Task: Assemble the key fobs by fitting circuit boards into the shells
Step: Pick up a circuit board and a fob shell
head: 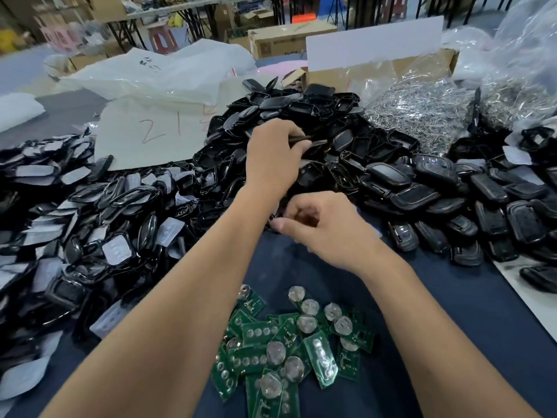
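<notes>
A black shell (304, 141) is pinched in the left hand (272, 158) over the pile (301, 116), the right hand (325, 227) fingers are curled on something unseen, boards (289, 342) lie on the tabletop (452, 297); a snagged shell could be dropped.

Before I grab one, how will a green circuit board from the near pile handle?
Probably stiff and light: each circuit board looks thin, flat and rigid. A coin cell on some may weight one end. They overlap loosely on the dark cloth, so pulling one likely slides its neighbours.
</notes>
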The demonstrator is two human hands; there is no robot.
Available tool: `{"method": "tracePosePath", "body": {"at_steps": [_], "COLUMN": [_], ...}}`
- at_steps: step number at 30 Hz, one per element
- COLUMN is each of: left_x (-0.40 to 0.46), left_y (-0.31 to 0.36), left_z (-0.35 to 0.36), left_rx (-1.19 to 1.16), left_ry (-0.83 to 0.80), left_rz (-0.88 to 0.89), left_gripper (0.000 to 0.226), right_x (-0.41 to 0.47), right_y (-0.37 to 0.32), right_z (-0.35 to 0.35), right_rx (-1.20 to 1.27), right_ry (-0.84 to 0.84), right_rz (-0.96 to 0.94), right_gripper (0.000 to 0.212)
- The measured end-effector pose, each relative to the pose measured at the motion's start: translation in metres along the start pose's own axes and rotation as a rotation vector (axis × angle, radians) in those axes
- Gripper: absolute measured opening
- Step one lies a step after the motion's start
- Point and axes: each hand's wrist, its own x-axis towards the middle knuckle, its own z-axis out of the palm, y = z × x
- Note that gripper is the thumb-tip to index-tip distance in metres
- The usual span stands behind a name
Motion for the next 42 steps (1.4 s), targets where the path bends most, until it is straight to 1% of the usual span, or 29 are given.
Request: {"method": "tracePosePath", "body": {"at_steps": [3,5,6,8,9,11,12,14,15,17,19,20,22,24,26,28,29,31,32,33,36,38,39,42], "left_x": [-0.01,-0.017,-0.021,-0.036,-0.046,-0.067,-0.077,-0.097,-0.104,-0.116,-0.122,-0.122,-0.123,-0.124,-0.126,-0.127,-0.128,-0.128,-0.127,-0.127,-0.128,-0.129,-0.129,-0.13], "left_y": [-0.002,-0.006,-0.009,-0.013,-0.014,-0.019,-0.023,-0.032,-0.036,-0.039,-0.039,-0.039,-0.039,-0.037,-0.036,-0.037,-0.038,-0.042,-0.043,-0.044,-0.049,-0.049,-0.048,-0.042], "left_z": [-0.017,-0.03,-0.036,-0.048,-0.054,-0.064,-0.068,-0.074,-0.076,-0.078,-0.079,-0.08,-0.081,-0.081,-0.08,-0.08,-0.078,-0.076,-0.074,-0.073,-0.07,-0.071,-0.072,-0.072], "left_rx": [-0.208,-0.36,-0.457,-0.675,-0.758,-0.815,-0.818,-0.83,-0.843,-0.888,-0.978,-1.0,-0.972,-0.957,-0.967,-0.965,-0.958,-0.939,-0.927,-0.909,-0.837,-0.787,-0.776,-0.777], "left_ry": [0.041,0.078,0.105,0.154,0.165,0.156,0.138,0.092,0.075,0.028,-0.024,-0.036,-0.042,-0.049,-0.07,-0.105,-0.117,-0.104,-0.082,-0.057,-0.028,-0.06,-0.085,-0.165], "left_rz": [-0.087,-0.176,-0.243,-0.38,-0.426,-0.483,-0.497,-0.526,-0.549,-0.612,-0.666,-0.676,-0.68,-0.692,-0.697,-0.672,-0.662,-0.682,-0.7,-0.718,-0.747,-0.728,-0.711,-0.672], "left_gripper": [0.013,0.012,0.016,0.021,0.02,0.02,0.024,0.031,0.031,0.028,0.024,0.022,0.02,0.02,0.017,0.017,0.022,0.03,0.03,0.027,0.023,0.019,0.015,0.004], "right_x": [-0.004,-0.007,-0.007,-0.008,-0.009,-0.009,-0.01,-0.011,-0.011,-0.011,-0.011,-0.01,-0.008,-0.006,-0.003,-0.002,-0.001,-0.001,-0.001,-0.001,0.0,0.0,0.001,0.001], "right_y": [-0.007,-0.011,-0.014,-0.021,-0.024,-0.028,-0.03,-0.033,-0.034,-0.034,-0.031,-0.028,-0.021,-0.012,-0.005,-0.002,-0.003,-0.004,-0.004,-0.005,-0.004,-0.001,-0.001,0.0], "right_z": [0.012,0.022,0.027,0.037,0.041,0.043,0.043,0.042,0.04,0.038,0.036,0.035,0.032,0.031,0.029,0.027,0.026,0.024,0.024,0.023,0.023,0.023,0.023,0.026], "right_rx": [-0.057,-0.149,-0.226,-0.354,-0.369,-0.333,-0.316,-0.284,-0.255,-0.163,-0.066,0.003,0.182,0.312,0.411,0.478,0.52,0.616,0.64,0.648,0.617,0.566,0.551,0.548], "right_ry": [-0.21,-0.24,-0.239,-0.307,-0.354,-0.415,-0.434,-0.449,-0.446,-0.43,-0.35,-0.272,-0.088,0.058,0.136,0.177,0.184,0.17,0.172,0.181,0.255,0.29,0.289,0.225], "right_rz": [-0.023,-0.084,-0.128,-0.197,-0.213,-0.21,-0.195,-0.145,-0.114,-0.062,-0.05,-0.04,0.018,0.081,0.143,0.195,0.212,0.217,0.204,0.188,0.157,0.149,0.133,0.051], "right_gripper": [0.021,0.024,0.028,0.034,0.032,0.022,0.019,0.018,0.017,0.015,0.013,0.01,0.001,0.008,0.012,0.011,0.01,0.004,0.008,0.011,0.007,0.02,0.022,0.015]}}
